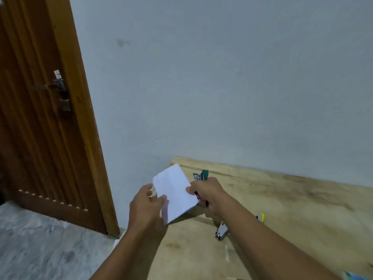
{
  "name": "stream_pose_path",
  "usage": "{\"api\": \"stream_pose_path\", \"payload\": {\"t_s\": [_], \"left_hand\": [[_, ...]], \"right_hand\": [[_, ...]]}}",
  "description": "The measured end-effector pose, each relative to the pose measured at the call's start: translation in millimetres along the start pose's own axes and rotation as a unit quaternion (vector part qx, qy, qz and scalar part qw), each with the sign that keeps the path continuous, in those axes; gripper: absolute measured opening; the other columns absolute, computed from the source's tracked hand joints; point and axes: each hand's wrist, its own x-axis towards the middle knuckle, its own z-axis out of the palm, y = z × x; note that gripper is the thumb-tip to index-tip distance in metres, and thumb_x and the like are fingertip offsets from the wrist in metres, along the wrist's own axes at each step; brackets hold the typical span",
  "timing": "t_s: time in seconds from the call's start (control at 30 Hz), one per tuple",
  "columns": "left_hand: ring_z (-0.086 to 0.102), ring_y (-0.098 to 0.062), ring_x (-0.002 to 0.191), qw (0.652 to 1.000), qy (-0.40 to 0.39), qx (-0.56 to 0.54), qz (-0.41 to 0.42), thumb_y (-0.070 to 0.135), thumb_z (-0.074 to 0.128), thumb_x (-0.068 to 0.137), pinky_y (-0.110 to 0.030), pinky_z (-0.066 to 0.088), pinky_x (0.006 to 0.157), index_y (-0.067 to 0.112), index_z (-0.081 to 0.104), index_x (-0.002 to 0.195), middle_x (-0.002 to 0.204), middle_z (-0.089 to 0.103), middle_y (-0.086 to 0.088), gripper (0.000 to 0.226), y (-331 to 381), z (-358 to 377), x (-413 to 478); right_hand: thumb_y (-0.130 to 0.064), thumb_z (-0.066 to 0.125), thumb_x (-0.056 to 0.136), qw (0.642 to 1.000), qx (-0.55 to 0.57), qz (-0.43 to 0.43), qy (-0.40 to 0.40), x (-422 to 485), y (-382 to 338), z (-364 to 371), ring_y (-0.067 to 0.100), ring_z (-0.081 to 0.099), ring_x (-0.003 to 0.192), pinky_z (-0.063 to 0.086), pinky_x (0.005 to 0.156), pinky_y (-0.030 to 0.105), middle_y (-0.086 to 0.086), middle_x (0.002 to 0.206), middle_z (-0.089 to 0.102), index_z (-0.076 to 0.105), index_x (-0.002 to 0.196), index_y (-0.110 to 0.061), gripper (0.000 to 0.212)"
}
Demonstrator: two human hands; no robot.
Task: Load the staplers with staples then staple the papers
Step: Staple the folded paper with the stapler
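Note:
A small stack of white papers (175, 191) is held above the left end of the wooden table (292, 203). My left hand (148, 209) grips the stack's near left corner. My right hand (207, 194) is closed on a dark red stapler (201, 200) pressed at the stack's right edge; most of that stapler is hidden by the fingers. A green stapler (203, 174) lies on the table just beyond my right hand. A metal stapler with a yellow part (223, 231) lies under my right forearm, partly hidden.
A plain wall runs behind the table. A wooden door (40, 118) with a metal handle (54, 85) stands at the left, above a grey stone floor (40, 245). A bluish object (355, 276) shows at the bottom right corner of the table.

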Motion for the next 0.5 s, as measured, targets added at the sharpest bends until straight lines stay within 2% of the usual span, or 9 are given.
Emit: {"api": "stream_pose_path", "payload": {"t_s": [0.07, 0.13, 0.2, 0.23, 0.3, 0.33, 0.37, 0.43, 0.5], "left_hand": [[0.058, -0.03, 0.116, 0.996, -0.01, -0.054, -0.069, 0.031, 0.069, 0.088, -0.036, 0.051, 0.086, 0.015, 0.043, 0.142, 0.136, 0.055, -0.008, 0.062, 15.1, -7.7, -1.7], [0.065, -0.03, 0.102, 0.981, -0.043, -0.16, -0.101, 0.023, 0.069, 0.089, -0.035, 0.056, 0.077, 0.006, 0.053, 0.133, 0.125, 0.063, -0.013, 0.05, 29.4, -15.3, -7.5], [0.07, -0.026, 0.088, 0.974, -0.065, -0.2, -0.085, 0.014, 0.068, 0.089, -0.032, 0.057, 0.068, 0.005, 0.066, 0.112, 0.108, 0.072, -0.012, 0.025, 41.5, -17.0, -20.6], [0.071, -0.025, 0.085, 0.974, -0.077, -0.201, -0.075, 0.01, 0.068, 0.088, -0.032, 0.057, 0.066, 0.005, 0.068, 0.105, 0.103, 0.073, -0.011, 0.018, 46.2, -15.4, -26.8], [0.072, -0.024, 0.08, 0.967, -0.11, -0.222, -0.058, 0.005, 0.068, 0.086, -0.03, 0.056, 0.062, 0.007, 0.069, 0.102, 0.097, 0.075, -0.01, 0.016, 58.4, -9.9, -39.8], [0.072, -0.023, 0.076, 0.964, -0.125, -0.231, -0.048, 0.002, 0.068, 0.085, -0.028, 0.055, 0.059, 0.008, 0.069, 0.102, 0.095, 0.075, -0.009, 0.018, 66.2, -6.6, -47.0], [0.071, -0.021, 0.072, 0.96, -0.135, -0.241, -0.041, 0.001, 0.068, 0.084, -0.027, 0.054, 0.058, 0.008, 0.069, 0.102, 0.094, 0.075, -0.008, 0.02, 72.2, -3.7, -52.4], [0.066, -0.019, 0.067, 0.951, -0.167, -0.259, -0.03, -0.001, 0.067, 0.083, -0.025, 0.052, 0.055, 0.008, 0.07, 0.103, 0.092, 0.074, -0.007, 0.022, 83.1, 5.2, -65.6], [0.059, -0.017, 0.066, 0.933, -0.191, -0.303, -0.028, -0.005, 0.064, 0.083, -0.021, 0.049, 0.053, 0.005, 0.068, 0.101, 0.087, 0.07, -0.005, 0.021, 92.2, 12.3, -75.1]], "right_hand": [[0.006, 0.068, 0.078, 0.999, 0.047, 0.001, -0.011, -15.1, -3.7, -12.0, 0.023, 0.048, 0.062, 0.039, 0.061, 0.032, 0.012, 0.077, 0.055, 0.064, 0.101, 0.008, 0.023], [0.007, 0.069, 0.076, 0.998, 0.068, -0.007, -0.012, -30.3, -5.0, -23.3, 0.018, 0.044, 0.053, 0.038, 0.056, 0.03, 0.009, 0.069, 0.052, 0.067, 0.1, 0.007, 0.024], [0.001, 0.072, 0.075, 0.998, 0.062, -0.019, -0.008, -48.7, -5.4, -36.0, 0.018, 0.043, 0.049, 0.037, 0.052, 0.028, 0.009, 0.063, 0.051, 0.064, 0.089, -0.001, 0.016], [-0.004, 0.075, 0.075, 0.998, 0.061, -0.026, -0.006, -56.7, -4.4, -42.4, 0.022, 0.049, 0.052, 0.041, 0.053, 0.029, 0.012, 0.065, 0.056, 0.063, 0.085, -0.002, 0.016], [-0.011, 0.081, 0.075, 0.996, 0.073, -0.043, 0.003, -76.1, -3.5, -57.9, 0.027, 0.061, 0.065, 0.049, 0.062, 0.035, 0.019, 0.079, 0.07, 0.067, 0.083, 0.0, 0.02], [-0.01, 0.081, 0.075, 0.995, 0.083, -0.051, 0.01, -87.1, -3.2, -66.8, 0.027, 0.063, 0.064, 0.051, 0.062, 0.034, 0.021, 0.081, 0.071, 0.067, 0.081, 0.0, 0.019], [-0.008, 0.08, 0.076, 0.994, 0.09, -0.058, 0.018, -94.7, -3.1, -73.6, 0.023, 0.061, 0.056, 0.048, 0.056, 0.028, 0.018, 0.076, 0.07, 0.066, 0.077, -0.001, 0.016], [-0.004, 0.076, 0.078, 0.992, 0.103, -0.069, 0.038, -111.8, -2.2, -90.0, 0.017, 0.045, 0.037, 0.036, 0.041, 0.022, 0.007, 0.055, 0.055, 0.059, 0.068, -0.006, 0.02], [-0.002, 0.072, 0.08, 0.986, 0.143, -0.074, 0.036, -121.1, -2.4, -101.3, 0.015, 0.034, 0.037, 0.027, 0.041, 0.023, 0.002, 0.049, 0.041, 0.053, 0.066, -0.008, 0.024]]}}
